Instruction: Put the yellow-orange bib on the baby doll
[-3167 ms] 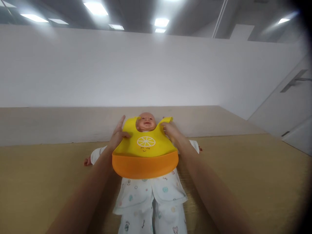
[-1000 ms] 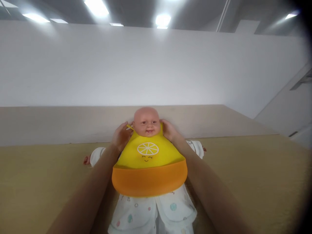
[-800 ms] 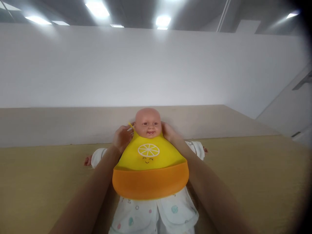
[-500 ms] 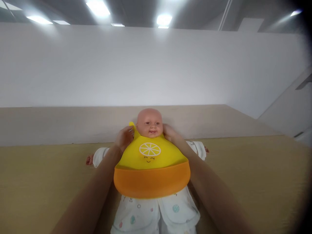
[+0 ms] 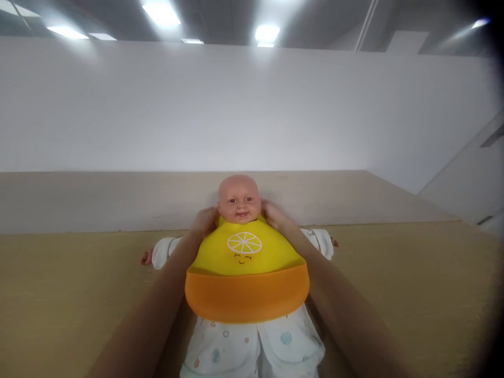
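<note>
A baby doll (image 5: pixel 239 189) lies on its back, face up, with its arms spread out. Over its chest is a yellow bib (image 5: pixel 212 252) with a lemon-slice face and an orange catch pocket. At the left side of the doll's neck, my left hand (image 5: pixel 205 220) is closed on the bib's neck strap, its fingertips out of sight behind the neck. My right hand (image 5: pixel 274 214) is curled round the other side of the neck at the bib's other strap. The strap ends are hidden behind the doll's head.
The doll rests on a wood-toned tabletop (image 5: pixel 394 283). Behind its head a paler board-like surface (image 5: pixel 98 202) runs along a white wall (image 5: pixel 197 110). Patterned white clothes (image 5: pixel 236 349) cover the doll's legs.
My left hand has moved in behind the neck, and the yellow strap tip that stuck up above it is now hidden. The doll's head has shifted slightly left. My right hand stays put.
</note>
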`<control>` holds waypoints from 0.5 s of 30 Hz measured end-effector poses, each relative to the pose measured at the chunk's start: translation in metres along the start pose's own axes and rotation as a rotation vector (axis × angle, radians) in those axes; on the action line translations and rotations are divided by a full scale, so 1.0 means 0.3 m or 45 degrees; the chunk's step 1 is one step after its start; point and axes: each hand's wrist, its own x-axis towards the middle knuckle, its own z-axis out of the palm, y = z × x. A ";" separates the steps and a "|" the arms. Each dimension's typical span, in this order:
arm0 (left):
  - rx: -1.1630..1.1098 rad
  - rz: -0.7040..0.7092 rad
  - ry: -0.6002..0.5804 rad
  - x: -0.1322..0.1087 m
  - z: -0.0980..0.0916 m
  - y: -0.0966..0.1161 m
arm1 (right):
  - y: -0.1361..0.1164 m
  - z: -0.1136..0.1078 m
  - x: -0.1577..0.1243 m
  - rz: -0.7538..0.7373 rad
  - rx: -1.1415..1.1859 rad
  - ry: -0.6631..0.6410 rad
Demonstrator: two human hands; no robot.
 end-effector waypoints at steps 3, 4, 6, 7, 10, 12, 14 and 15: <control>-0.026 -0.020 -0.072 0.007 0.004 -0.005 | -0.016 0.009 0.003 -0.011 -0.017 -0.017; -0.036 -0.015 -0.091 0.007 0.007 -0.004 | -0.021 0.009 0.007 0.002 -0.008 -0.045; -0.059 -0.002 -0.127 0.005 0.015 0.002 | -0.026 0.005 0.015 0.053 0.021 -0.129; -0.070 0.000 -0.144 0.003 0.019 0.005 | -0.026 0.002 0.020 0.082 0.039 -0.172; -0.114 -0.001 -0.195 -0.001 0.030 0.012 | -0.021 -0.008 0.028 0.124 0.106 -0.221; -0.151 -0.006 -0.239 -0.005 0.036 0.016 | -0.019 -0.011 0.028 0.131 0.138 -0.213; -0.202 -0.022 -0.288 -0.011 0.043 0.024 | -0.023 -0.009 0.026 0.157 0.143 -0.211; -0.235 -0.034 -0.303 -0.016 0.048 0.030 | -0.026 -0.008 0.024 0.169 0.141 -0.212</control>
